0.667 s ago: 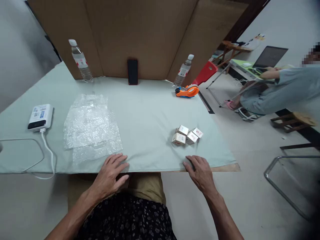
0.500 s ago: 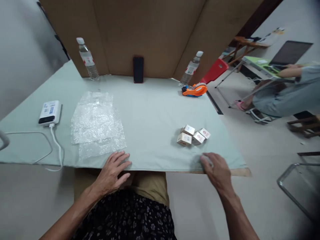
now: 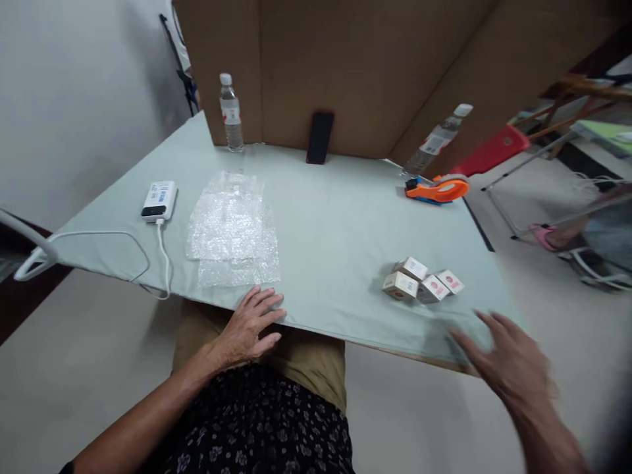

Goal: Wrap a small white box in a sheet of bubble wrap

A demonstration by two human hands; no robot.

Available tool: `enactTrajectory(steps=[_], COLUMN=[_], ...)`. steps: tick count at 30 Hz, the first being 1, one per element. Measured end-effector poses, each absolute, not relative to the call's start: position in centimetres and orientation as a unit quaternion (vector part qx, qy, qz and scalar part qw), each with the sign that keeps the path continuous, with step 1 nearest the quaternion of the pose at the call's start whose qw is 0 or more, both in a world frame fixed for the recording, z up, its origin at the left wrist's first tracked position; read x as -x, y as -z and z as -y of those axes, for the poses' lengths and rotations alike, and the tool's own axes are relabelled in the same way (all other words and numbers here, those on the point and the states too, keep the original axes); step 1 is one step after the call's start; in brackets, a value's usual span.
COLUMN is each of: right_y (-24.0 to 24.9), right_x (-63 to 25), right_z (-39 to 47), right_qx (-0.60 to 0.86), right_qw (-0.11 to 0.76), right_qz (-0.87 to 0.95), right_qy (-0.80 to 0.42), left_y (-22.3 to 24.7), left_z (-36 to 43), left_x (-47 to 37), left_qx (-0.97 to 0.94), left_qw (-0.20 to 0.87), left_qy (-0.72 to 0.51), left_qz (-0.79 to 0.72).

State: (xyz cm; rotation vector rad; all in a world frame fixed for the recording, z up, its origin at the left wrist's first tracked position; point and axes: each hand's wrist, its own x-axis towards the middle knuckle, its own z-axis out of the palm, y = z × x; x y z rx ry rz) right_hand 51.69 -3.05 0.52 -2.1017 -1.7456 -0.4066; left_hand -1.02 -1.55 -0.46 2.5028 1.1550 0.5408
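Note:
My left hand (image 3: 251, 327) rests at the table's front edge with its fingers spread and nothing in it. Just beyond its fingertips lie sheets of bubble wrap (image 3: 230, 227), stacked and overlapping. Over the right part of the front edge, my right hand (image 3: 511, 355) is blurred by motion, its thumb and fingers apart and holding nothing. The closest things to it are several small cartons grouped together, among them a beige box (image 3: 400, 286) at the front left and a white-topped box (image 3: 433, 288) beside it.
A white power bank (image 3: 158, 201) with a cable lies at left. Along the cardboard screen (image 3: 355, 72) stand a water bottle (image 3: 230, 115), a phone (image 3: 320, 137) and a second, leaning bottle (image 3: 437, 141). An orange tape dispenser (image 3: 439, 190) sits at right. A person's foot (image 3: 548, 237) shows beyond.
The view has turned left, so the table things appear further right. My right hand has lifted and its fingers have opened out. My left hand stays at the table edge.

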Motion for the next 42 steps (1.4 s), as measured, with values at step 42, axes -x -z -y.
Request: enactTrajectory(steps=[42], right_y=[-2.3], right_x=[-48.1], right_z=[-6.1], right_qx=[0.713], right_qw=[0.069], right_qz=[0.698], right_qy=[-0.008], left_y=[1.3], left_z=[1.7], left_x=[1.0], left_qx=[-0.892], left_qw=[0.109], left_qy=[-0.217], left_qz=[-0.382])
